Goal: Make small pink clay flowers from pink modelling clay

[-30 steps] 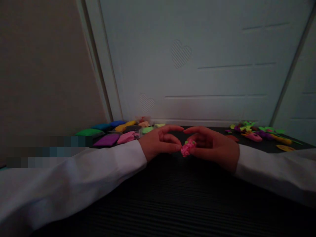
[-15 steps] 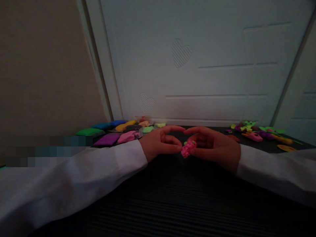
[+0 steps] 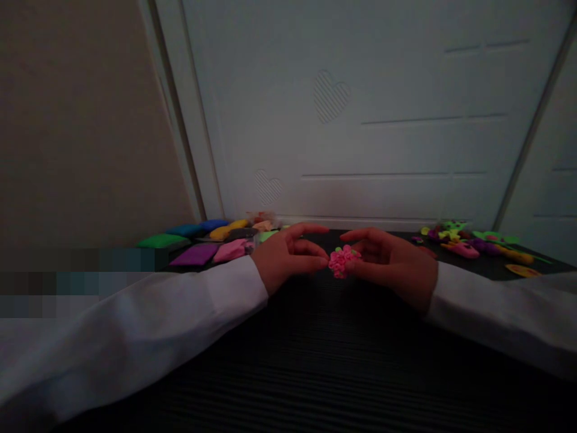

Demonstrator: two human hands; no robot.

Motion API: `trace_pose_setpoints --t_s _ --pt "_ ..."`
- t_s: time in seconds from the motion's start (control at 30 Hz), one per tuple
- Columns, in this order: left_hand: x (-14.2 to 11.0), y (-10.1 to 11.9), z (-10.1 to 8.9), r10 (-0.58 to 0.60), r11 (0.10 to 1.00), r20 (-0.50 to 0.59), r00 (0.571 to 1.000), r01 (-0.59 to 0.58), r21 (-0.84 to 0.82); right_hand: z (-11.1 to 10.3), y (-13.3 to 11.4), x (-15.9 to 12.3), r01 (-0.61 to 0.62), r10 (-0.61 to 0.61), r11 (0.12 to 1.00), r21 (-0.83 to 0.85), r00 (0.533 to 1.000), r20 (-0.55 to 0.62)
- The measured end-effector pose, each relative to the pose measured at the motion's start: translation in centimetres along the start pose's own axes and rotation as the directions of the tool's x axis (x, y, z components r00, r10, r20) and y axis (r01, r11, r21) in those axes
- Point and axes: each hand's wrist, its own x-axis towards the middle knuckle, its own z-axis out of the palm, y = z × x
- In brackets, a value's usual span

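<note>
"Where's the pink flower cluster (image 3: 343, 261)?"

"Between the two hands, above the black table (image 3: 306, 361), with a bit of green at its top."

"What has hold of it?"

"The right hand (image 3: 399, 264): its thumb is on the cluster's right side, pinching it against fingers partly hidden behind, while the index finger arches above, clear of it."

"And the left hand (image 3: 283, 255)?"

"Its thumb and a bent finger nearly meet at the cluster's left edge, index finger stretched out above. I can't tell whether they grip it."

"What lies around them?"

"Beyond the left hand, colored packets: a purple packet (image 3: 195, 254) beside a pink packet (image 3: 232, 250), with a green packet (image 3: 163, 241) farther left. Past the right hand, a pink figure (image 3: 463, 249) lies near a yellow-orange disc (image 3: 522, 271)."

"And behind?"

"A pale panel (image 3: 383, 150) with striped hearts."
</note>
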Motion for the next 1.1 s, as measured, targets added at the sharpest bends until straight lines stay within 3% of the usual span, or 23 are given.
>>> trace_pose_setpoints --t_s 0.23,0.53,1.1 --pt "-0.2 0.3 0.4 0.047 0.994 0.047 0.998 -0.051 0.097 0.0 -0.3 -0.2 0.012 -0.012 0.999 -0.033 1.000 0.003" --pt "-0.9 1.0 1.3 0.099 0.948 0.023 0.995 -0.102 0.302 0.5 -0.5 -0.4 0.055 -0.056 0.991 -0.125 0.998 -0.004" --pt "-1.2 1.0 1.5 0.044 0.957 0.009 0.999 -0.045 0.286 0.7 -0.9 -0.8 0.086 -0.087 0.962 -0.260 0.996 0.007"
